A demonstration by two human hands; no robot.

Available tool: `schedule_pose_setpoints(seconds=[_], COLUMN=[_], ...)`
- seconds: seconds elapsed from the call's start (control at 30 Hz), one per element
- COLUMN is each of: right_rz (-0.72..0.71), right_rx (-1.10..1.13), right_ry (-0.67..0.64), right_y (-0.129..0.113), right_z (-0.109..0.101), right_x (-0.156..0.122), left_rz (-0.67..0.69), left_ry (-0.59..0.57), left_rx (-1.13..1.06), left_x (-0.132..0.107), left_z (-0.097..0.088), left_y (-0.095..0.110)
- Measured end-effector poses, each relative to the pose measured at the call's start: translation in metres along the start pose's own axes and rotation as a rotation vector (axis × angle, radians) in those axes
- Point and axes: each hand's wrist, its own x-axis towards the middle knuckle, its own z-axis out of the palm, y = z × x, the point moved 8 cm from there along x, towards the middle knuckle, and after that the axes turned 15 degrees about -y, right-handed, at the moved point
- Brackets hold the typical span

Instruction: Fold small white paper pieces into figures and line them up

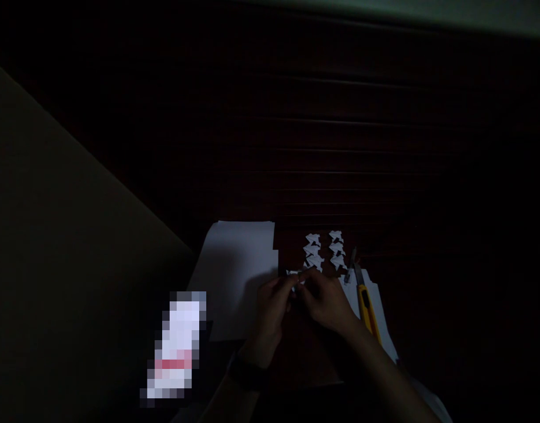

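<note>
The scene is very dark. My left hand (270, 314) and my right hand (326, 302) meet over a dark wooden surface, both pinching a small white folded paper piece (295, 277) between their fingertips. Just beyond my hands lie two short columns of small folded white paper shapes (325, 251). A dark band circles my left wrist.
A white sheet of paper (238, 276) lies left of my hands. A yellow utility knife (363, 296) rests on another white sheet (375, 311) at the right. A blurred white and red object (177, 346) sits at the lower left. A dark slatted wooden surface (340, 147) stretches beyond.
</note>
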Motion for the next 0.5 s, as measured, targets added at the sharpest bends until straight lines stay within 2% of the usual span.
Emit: schedule_pose_setpoints(seconds=[0.2,0.4,0.5], right_rz=[-0.055,-0.076,-0.083], right_rx=[0.14,0.262,0.26], right_ry=[0.045,-0.031,-0.028], right_y=[0.0022,0.004,0.0022], right_z=[-0.0042,0.0018,0.0011], right_x=[0.0033,0.0045,0.0037], left_rz=[0.013,0.041,0.052], left_ry=[0.016,0.0,0.005], left_rx=[-0.009,-0.014,-0.026], left_x=[0.0028,0.0035,0.0024], left_z=[-0.0063,-0.0076,-0.0072], left_y=[-0.0053,-0.0033,-0.0009])
